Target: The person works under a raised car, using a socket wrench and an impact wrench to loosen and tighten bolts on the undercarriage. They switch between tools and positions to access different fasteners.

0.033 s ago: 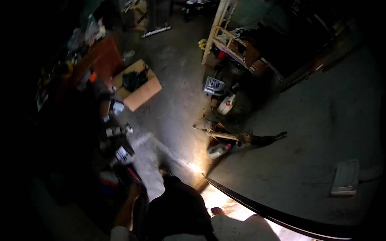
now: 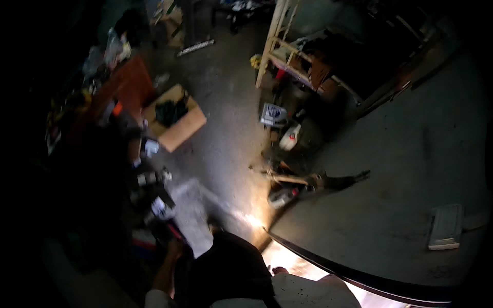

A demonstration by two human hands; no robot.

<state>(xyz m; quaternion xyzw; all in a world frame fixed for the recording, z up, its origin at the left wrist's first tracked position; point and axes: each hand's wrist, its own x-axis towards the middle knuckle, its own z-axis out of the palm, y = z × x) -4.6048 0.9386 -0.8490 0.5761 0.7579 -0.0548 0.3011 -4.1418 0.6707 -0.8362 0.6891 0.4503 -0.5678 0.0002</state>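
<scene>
My left hand [image 2: 175, 248] is low in the view, left of my dark-clothed body, with the forearm rising from the lower edge. Its fingers look curled at a long dark thing with a red strip [image 2: 175, 231]; shadow and blur hide what kind it is. My right hand [image 2: 279, 270] shows small against bright light, at the end of a pale sleeve [image 2: 308, 290]. Those fingers appear bent in, and whatever they hold, if anything, cannot be made out. Close to it runs the dark edge of a large grey panel [image 2: 328, 262].
An open cardboard box [image 2: 182, 128] with dark stuff inside stands ahead on the left. A grey jug [image 2: 273, 114], a white jug [image 2: 290, 137] and a jointed metal part [image 2: 292, 178] lie along the right. Farther back is a cream metal frame [image 2: 265, 59]. Clutter lines the dark left side.
The view has shifted slightly, so floor things and the panel edge sit a little lower and mostly farther right. My left hand appears slightly farther right and lower. The right hand looks nearly the same.
</scene>
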